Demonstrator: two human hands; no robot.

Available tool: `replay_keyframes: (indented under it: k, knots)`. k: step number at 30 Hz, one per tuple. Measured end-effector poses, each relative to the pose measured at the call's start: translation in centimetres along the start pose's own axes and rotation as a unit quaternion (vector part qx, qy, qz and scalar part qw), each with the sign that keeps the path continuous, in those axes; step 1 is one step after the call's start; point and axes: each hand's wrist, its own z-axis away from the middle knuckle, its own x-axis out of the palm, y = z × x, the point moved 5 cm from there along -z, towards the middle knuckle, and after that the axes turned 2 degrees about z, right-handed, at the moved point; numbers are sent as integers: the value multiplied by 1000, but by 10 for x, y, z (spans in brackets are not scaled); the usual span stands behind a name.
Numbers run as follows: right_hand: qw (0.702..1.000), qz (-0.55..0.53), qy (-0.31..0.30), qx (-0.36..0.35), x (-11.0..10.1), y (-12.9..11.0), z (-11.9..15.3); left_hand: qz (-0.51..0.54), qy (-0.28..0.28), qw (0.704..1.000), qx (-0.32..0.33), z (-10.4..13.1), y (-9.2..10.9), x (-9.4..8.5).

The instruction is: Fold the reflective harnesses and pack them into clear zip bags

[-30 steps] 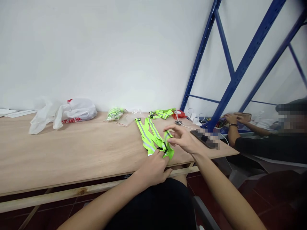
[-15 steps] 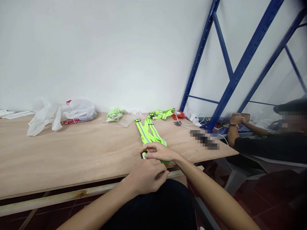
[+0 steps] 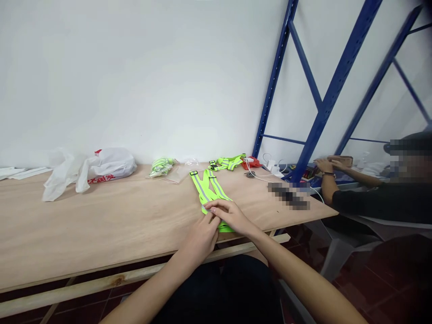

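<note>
From my distant seat I saw the plywood table (image 3: 118, 225) spread widest, its pale grain smooth, with the blue metal rack (image 3: 322, 103) rising at the right in perforated posts and thin braces. On the boards sat a crumpled white plastic bag (image 3: 114, 164), thin and glossy, with red print. Next in size came the reflective harness (image 3: 200, 185), flat yellow-green webbing with a silver stripe, lying near the front edge with its straps angled toward the wall and its nearer part beneath my hands. My left hand (image 3: 202, 236) was partly closed, fingers bent inward at the webbing; I could not tell whether they gripped it. My right hand (image 3: 232, 216) arched over the left fingertips, thumb and forefinger nearly together at the strap; whether they pinched it I could not make out. Half a second earlier the left had been lower, loosely curled and blurred, while the right was at a black buckle; now the two met, and that buckle was hidden. Farther back lay a clear packet (image 3: 161, 166) of coiled green strap, and smallest, a square black plastic slider (image 3: 193, 173) tipped one harness strap.
</note>
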Motion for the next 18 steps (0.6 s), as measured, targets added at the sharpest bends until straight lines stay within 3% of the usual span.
replay_keyframes:
  k: [3, 7, 11, 18]
  knots:
    - [982, 156, 61, -85, -13, -6, 27, -7, -24, 1000, -4, -2, 3, -2]
    - [953, 271, 62, -118, -20, 6, 62, -24, -40, 999, -11, -3, 6, -3]
    - [947, 294, 37, -126, -10, 13, 77, -45, -61, 996, -42, 5, -2, -6]
    - [941, 295, -3, -168, 17, -3, 69, -7, -67, 996, -59, 30, -17, -32]
